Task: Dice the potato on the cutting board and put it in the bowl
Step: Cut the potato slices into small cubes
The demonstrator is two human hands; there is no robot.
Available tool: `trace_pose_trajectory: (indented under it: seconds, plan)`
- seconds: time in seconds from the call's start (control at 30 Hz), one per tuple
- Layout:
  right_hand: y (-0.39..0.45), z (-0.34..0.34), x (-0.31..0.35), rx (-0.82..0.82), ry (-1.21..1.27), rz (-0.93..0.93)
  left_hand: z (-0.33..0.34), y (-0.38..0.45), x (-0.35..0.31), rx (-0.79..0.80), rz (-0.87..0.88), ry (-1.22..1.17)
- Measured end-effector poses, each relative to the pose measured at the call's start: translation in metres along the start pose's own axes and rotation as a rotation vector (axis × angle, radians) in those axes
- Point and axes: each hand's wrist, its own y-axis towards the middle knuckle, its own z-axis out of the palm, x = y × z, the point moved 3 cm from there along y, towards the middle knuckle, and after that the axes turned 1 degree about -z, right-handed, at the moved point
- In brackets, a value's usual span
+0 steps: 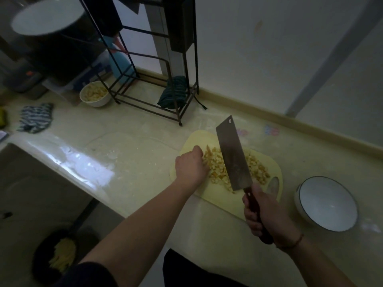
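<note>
A pile of diced potato [259, 164] lies on the pale yellow cutting board [219, 199] in the middle right. My right hand [267, 214] grips the dark red handle of a cleaver [232, 154], whose broad blade stands tilted over the middle of the pile. My left hand [191, 165] rests at the pile's left side with fingers curled against the pieces; whether it holds any is hidden. An empty white bowl [327, 204] with a dark rim stands right of the board.
A second white bowl [95, 94] full of diced potato sits at the back left beside a black wire rack [153, 94]. A striped cloth [35, 118] lies on the counter. The sink [31, 183] at left holds a dark pan with potato strips [62, 253].
</note>
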Motion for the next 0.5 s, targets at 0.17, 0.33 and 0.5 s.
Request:
trace_pose_trajectory:
  seconds: [0.17, 0.33, 0.5]
  plan:
    - [0.003, 0.006, 0.001, 0.013, -0.057, -0.015, 0.0, 0.002, 0.002, -0.001, -0.032, -0.131]
    - [0.007, 0.006, 0.0, 0.035, -0.083, -0.006, -0.023, 0.005, 0.016, 0.019, 0.021, -0.248]
    - [0.014, 0.014, -0.004, 0.066, -0.134, -0.01, -0.038, -0.001, 0.058, 0.155, 0.063, -0.228]
